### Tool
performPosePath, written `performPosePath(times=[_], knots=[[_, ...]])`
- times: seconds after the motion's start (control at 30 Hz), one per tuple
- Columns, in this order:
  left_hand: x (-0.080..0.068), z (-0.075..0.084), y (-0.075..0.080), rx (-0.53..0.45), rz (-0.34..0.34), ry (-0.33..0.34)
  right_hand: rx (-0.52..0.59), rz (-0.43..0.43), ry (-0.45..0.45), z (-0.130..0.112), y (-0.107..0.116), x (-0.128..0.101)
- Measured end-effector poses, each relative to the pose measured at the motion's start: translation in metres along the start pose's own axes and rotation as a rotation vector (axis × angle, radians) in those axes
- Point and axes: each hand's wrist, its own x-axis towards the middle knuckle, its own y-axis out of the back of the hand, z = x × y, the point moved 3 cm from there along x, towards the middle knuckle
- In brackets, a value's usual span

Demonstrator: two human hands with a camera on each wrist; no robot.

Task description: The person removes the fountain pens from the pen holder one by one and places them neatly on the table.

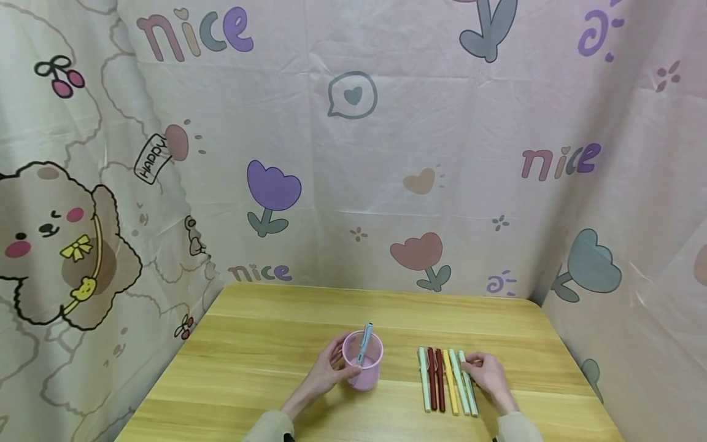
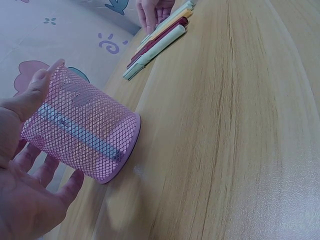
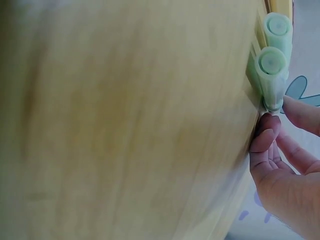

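A pink mesh cup (image 1: 361, 371) stands on the wooden table (image 1: 259, 344) with a light blue pen (image 1: 365, 341) leaning inside it. My left hand (image 1: 342, 364) holds the cup, thumb on its near side and fingers round the back. In the left wrist view the thumb lies along the cup (image 2: 95, 115) and the blue pen (image 2: 82, 134) shows through the mesh. To the right lies a row of several pens (image 1: 444, 380): pale green, dark red, yellow. My right hand (image 1: 475, 366) pinches the rightmost pale green pen (image 1: 468, 388) near its far end; the right wrist view shows my fingertips (image 3: 264, 134) against that pen (image 3: 272, 75).
Printed cloth curtains close in the table at the back, left and right. The table's near edge runs just in front of my sleeves. In the left wrist view the pen row (image 2: 160, 40) lies beyond the cup.
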Motion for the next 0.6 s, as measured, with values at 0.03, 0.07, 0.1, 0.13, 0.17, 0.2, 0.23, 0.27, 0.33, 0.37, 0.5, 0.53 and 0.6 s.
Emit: performPosePath(times=[0.03,0.07,0.1,0.13,0.17,0.2,0.23,0.27,0.33,0.37,0.5,0.53,0.6], knots=[[0.000,0.000,0.000,0.001,0.000,-0.001,0.000,-0.001,0.000,0.000,0.000,0.000],[0.000,0.000,0.000,0.003,0.001,-0.002,0.001,-0.002,0.000,0.000,0.000,0.000],[0.001,0.000,0.000,0.003,0.002,-0.001,0.006,-0.003,0.001,0.000,0.000,0.000],[0.001,0.000,0.000,0.004,0.002,-0.002,0.015,-0.005,-0.001,0.000,0.000,-0.001],[0.001,0.000,0.000,0.004,0.002,-0.001,0.024,-0.008,-0.005,0.000,0.000,-0.001],[0.001,0.000,0.000,0.003,0.002,0.000,0.030,-0.011,-0.005,0.001,0.000,-0.001],[0.001,0.000,0.000,0.004,0.002,0.000,0.039,-0.013,-0.008,0.001,-0.001,-0.001],[0.001,0.000,0.000,0.003,0.002,0.001,0.049,-0.014,-0.013,0.002,-0.001,-0.002],[0.001,0.000,0.000,0.004,0.002,0.001,0.071,-0.017,-0.023,0.004,-0.002,-0.002],[0.001,0.000,0.000,0.005,0.002,0.001,0.080,-0.013,-0.020,0.004,-0.002,-0.002],[0.001,-0.001,0.000,0.009,0.001,0.000,0.109,0.018,0.023,-0.007,-0.002,-0.004],[0.001,-0.001,0.000,0.008,0.002,0.001,0.118,0.025,0.045,-0.013,-0.003,-0.004],[0.001,-0.002,0.001,0.007,0.003,0.002,0.126,0.038,0.080,-0.027,-0.005,-0.006]])
